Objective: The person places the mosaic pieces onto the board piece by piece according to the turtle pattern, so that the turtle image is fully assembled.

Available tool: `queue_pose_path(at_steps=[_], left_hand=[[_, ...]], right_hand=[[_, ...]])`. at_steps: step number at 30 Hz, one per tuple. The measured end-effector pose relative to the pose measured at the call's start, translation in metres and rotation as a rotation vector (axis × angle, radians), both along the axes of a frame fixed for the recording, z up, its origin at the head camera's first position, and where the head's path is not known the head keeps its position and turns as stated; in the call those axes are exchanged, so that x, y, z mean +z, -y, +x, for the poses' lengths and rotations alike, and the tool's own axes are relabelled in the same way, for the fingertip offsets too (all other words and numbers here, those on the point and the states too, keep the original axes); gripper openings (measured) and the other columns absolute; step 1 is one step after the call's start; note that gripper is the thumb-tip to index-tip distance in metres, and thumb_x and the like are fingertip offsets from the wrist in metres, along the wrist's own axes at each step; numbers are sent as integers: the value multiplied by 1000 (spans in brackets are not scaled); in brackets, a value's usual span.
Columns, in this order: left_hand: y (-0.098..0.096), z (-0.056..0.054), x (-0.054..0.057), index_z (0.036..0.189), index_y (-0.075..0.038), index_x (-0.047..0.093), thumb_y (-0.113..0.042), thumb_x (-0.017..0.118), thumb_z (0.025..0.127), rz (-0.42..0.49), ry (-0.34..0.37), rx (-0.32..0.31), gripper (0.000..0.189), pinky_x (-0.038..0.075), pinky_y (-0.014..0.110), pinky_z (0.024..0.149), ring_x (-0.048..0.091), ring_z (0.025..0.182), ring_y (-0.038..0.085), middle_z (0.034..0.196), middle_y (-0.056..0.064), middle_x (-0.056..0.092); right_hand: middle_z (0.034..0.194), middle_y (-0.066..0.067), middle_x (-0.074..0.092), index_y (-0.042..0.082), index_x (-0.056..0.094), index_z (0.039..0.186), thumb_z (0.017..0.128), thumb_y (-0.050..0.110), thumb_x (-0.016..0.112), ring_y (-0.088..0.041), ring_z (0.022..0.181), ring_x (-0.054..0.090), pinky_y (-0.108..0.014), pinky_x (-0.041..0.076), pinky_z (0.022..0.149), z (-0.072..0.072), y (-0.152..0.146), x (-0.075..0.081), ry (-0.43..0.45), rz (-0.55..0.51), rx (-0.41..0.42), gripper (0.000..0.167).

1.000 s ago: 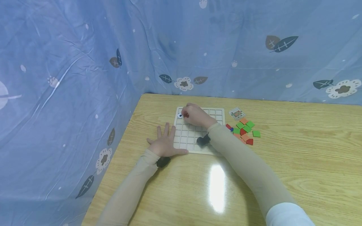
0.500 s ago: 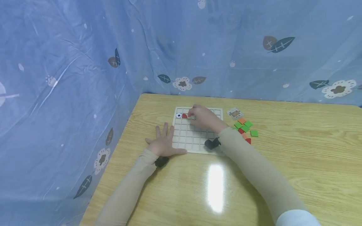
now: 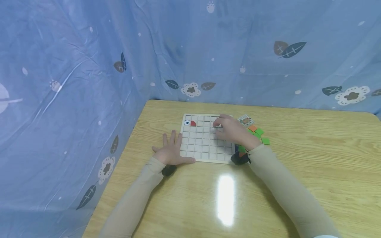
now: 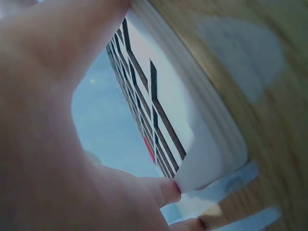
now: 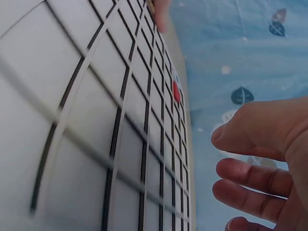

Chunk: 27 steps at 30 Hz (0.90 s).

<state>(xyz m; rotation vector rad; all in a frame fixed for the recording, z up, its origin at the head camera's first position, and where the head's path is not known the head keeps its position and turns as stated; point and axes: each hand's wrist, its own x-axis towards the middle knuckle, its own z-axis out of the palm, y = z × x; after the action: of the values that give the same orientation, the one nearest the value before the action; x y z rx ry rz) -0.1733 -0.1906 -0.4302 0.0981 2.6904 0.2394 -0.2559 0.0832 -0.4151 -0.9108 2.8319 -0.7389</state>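
Observation:
A pale grid board (image 3: 197,143) lies on the table in the head view. Near its far left corner sit a white tile with a blue ring and dark dot (image 3: 187,123) and, just right of it, a red tile with a rounded side (image 3: 193,123). With fingers spread, my left hand (image 3: 170,154) rests along the board's left side. In the left wrist view, this hand (image 4: 62,120) touches the board's edge (image 4: 211,120). Over the board's right part hovers my right hand (image 3: 233,130). The right wrist view shows its fingers (image 5: 252,175) loosely bent and parted, holding nothing.
Right of the board lie loose tiles, among them a green tile (image 3: 266,141) and an orange tile (image 3: 252,128); my right wrist partly covers them. A small patterned card (image 3: 245,120) lies behind them. A blue curtain (image 3: 253,49) borders the wooden table (image 3: 312,148).
My right hand has moved right, away from the red tile, which now shows uncovered beside the ringed tile. The left hand has stayed in place.

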Motion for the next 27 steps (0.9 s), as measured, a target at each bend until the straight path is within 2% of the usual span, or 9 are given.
queue_pose_path(at_steps=[4, 8, 11, 15, 19, 22, 25, 27], left_hand=[[1, 0, 1, 169, -16, 4, -85, 65, 78, 3, 6, -2, 130, 17, 94, 99, -8, 158, 53, 176, 14, -8], [1, 0, 3, 169, -17, 3, -85, 65, 77, 11, 12, -1, 130, 16, 94, 99, -10, 158, 52, 176, 13, -9], [1, 0, 2, 169, -17, 3, -85, 66, 76, 20, 12, -3, 132, 16, 94, 99, -10, 158, 52, 176, 13, -9], [2, -1, 0, 169, -16, 4, -85, 67, 76, 23, 0, -7, 132, 17, 94, 99, -9, 158, 53, 176, 14, -7], [3, -2, -3, 170, -17, 5, -85, 66, 76, 19, -9, -10, 131, 18, 94, 98, -8, 158, 53, 176, 13, -7], [3, -3, -4, 170, -18, 6, -86, 66, 75, 13, -10, -13, 131, 18, 94, 99, -7, 159, 52, 176, 13, -7], [3, -2, -4, 170, -19, 6, -86, 66, 76, 6, -8, -12, 130, 19, 93, 99, -7, 159, 52, 176, 13, -6], [3, -2, -4, 170, -18, 6, -86, 66, 76, 4, -8, -10, 130, 19, 93, 99, -7, 159, 52, 176, 13, -6]], right_hand=[[121, -14, 67, 1, 74, 119, 95, 13, 67, -30, 103, 66, -47, 55, 89, 5, -17, -2, 2, -29, -13, 27], [111, -14, 67, -1, 74, 116, 94, 9, 68, -26, 87, 63, -42, 53, 79, 11, -34, -6, -31, -48, -17, 25], [107, -16, 66, -3, 74, 113, 94, 7, 69, -25, 83, 62, -41, 53, 75, 15, -47, -9, -51, -50, -26, 22], [122, -23, 66, -1, 74, 112, 95, 6, 67, -33, 98, 71, -48, 58, 83, 20, -64, -12, -41, -36, -49, 19], [142, -27, 57, 1, 72, 116, 96, 6, 65, -41, 114, 68, -50, 57, 85, 27, -81, -11, 11, -34, -89, 21], [136, -24, 61, 1, 72, 117, 95, 4, 65, -36, 103, 68, -44, 55, 79, 33, -95, -9, 10, -29, -109, 23], [120, -19, 66, 1, 74, 115, 94, 3, 67, -28, 88, 63, -42, 52, 75, 38, -108, -8, -14, -21, -120, 22], [113, -17, 67, 1, 74, 115, 94, 3, 67, -25, 86, 61, -42, 53, 75, 41, -116, -9, -13, -17, -136, 22]])
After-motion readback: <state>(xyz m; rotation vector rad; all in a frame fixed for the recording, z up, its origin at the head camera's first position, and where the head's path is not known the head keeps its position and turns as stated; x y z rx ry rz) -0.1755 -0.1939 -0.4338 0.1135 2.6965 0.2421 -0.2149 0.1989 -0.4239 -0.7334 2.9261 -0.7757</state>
